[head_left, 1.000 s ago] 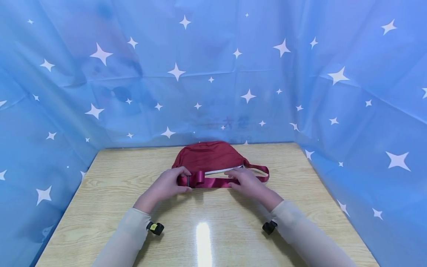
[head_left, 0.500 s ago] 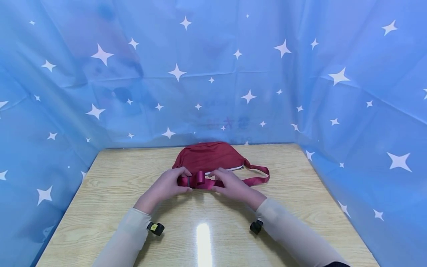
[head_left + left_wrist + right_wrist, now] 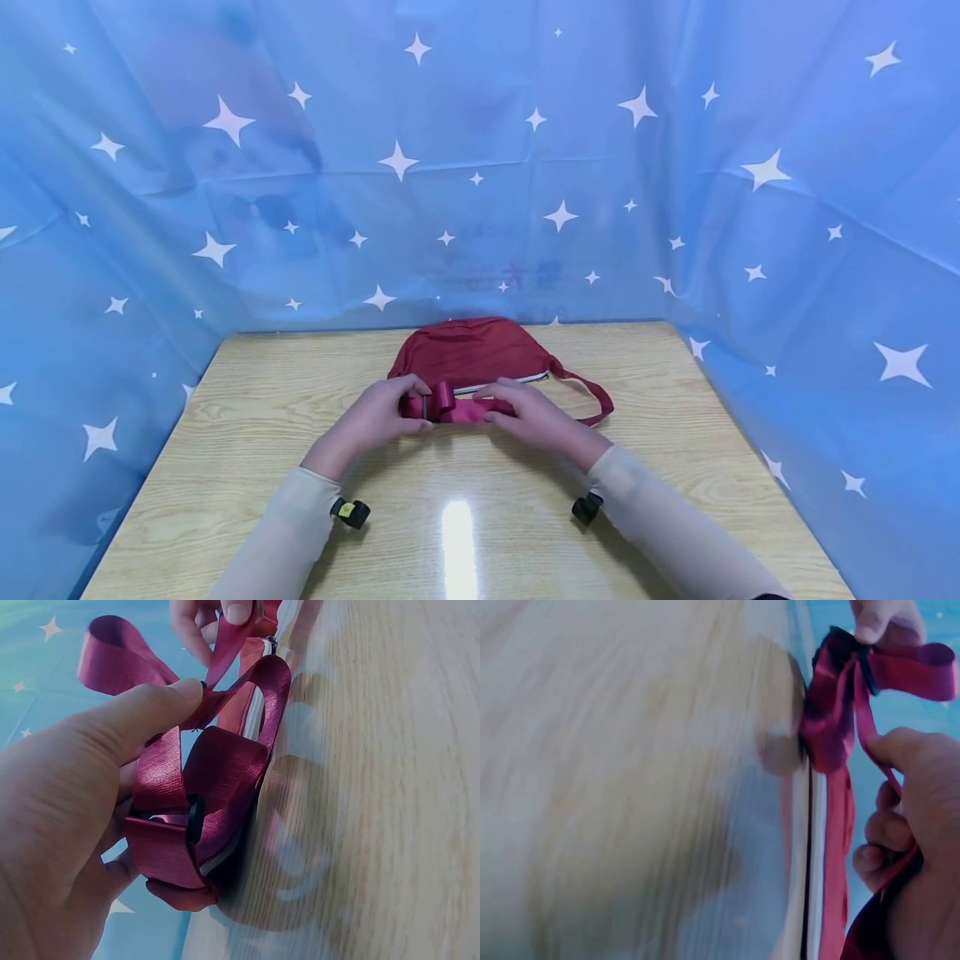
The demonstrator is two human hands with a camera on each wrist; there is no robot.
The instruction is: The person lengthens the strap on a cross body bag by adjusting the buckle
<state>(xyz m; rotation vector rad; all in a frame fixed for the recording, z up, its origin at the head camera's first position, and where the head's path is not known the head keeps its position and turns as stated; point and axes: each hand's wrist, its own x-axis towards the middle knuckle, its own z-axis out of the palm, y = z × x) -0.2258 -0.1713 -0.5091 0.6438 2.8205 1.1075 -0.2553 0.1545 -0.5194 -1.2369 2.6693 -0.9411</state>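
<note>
A dark red waist bag (image 3: 471,350) lies at the back of the table, its pale zip facing forward. In front of it runs its shiny red strap (image 3: 467,411), with a loop standing up near the middle. My left hand (image 3: 372,414) pinches the strap at a dark slider buckle; in the left wrist view the thumb lies over it, and a second black slider (image 3: 196,819) shows lower on the folded webbing. Farther right, my right hand (image 3: 534,415) grips a single length of strap between thumb and curled fingers, clearly seen in the right wrist view.
The wooden table (image 3: 262,400) reaches to a blue star-patterned curtain (image 3: 480,208) behind and at both sides. A strap loop (image 3: 602,400) curves out at the bag's right end. A bright light reflection lies on the front of the tabletop.
My right hand has slid left along the strap, then slightly back to the right. The loop at the bag's right end has bulged farther out. My left hand has stayed in place.
</note>
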